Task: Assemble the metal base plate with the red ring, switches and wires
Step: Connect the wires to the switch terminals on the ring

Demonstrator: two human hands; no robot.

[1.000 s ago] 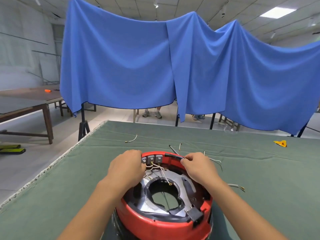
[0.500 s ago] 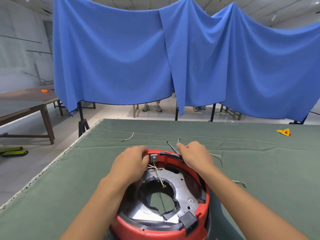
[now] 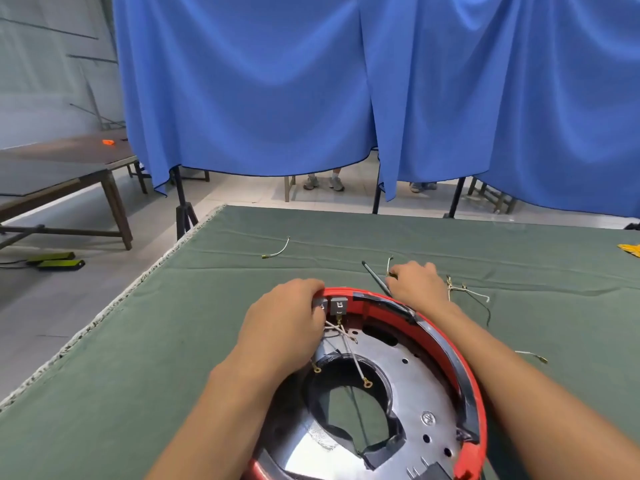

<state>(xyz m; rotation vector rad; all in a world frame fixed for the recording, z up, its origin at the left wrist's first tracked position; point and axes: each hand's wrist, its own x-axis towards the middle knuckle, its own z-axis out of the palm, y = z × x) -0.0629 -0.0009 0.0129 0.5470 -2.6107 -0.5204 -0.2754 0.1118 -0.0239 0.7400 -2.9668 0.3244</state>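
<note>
1. Red ring [image 3: 446, 344], with the metal plate [image 3: 398, 386] seated inside it, is set on the green table [image 3: 138, 341].
2. Left hand [image 3: 284, 327]: the ring's far rim is gripped by curled fingers beside a grey switch [image 3: 338, 305].
3. Wires [image 3: 346, 341] are draped from the switch across the plate.
4. Right hand [image 3: 417, 285]: fingers are curled on the table beyond the ring, at a loose wire [image 3: 389, 265]; whether it is pinched cannot be told.

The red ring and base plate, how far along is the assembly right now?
Done: the metal base plate sits inside the red ring, with a grey switch and wires at the far rim. In hand: the left hand grips the rim; the right hand reaches a loose wire. Left: other loose wires on the cloth.
</note>
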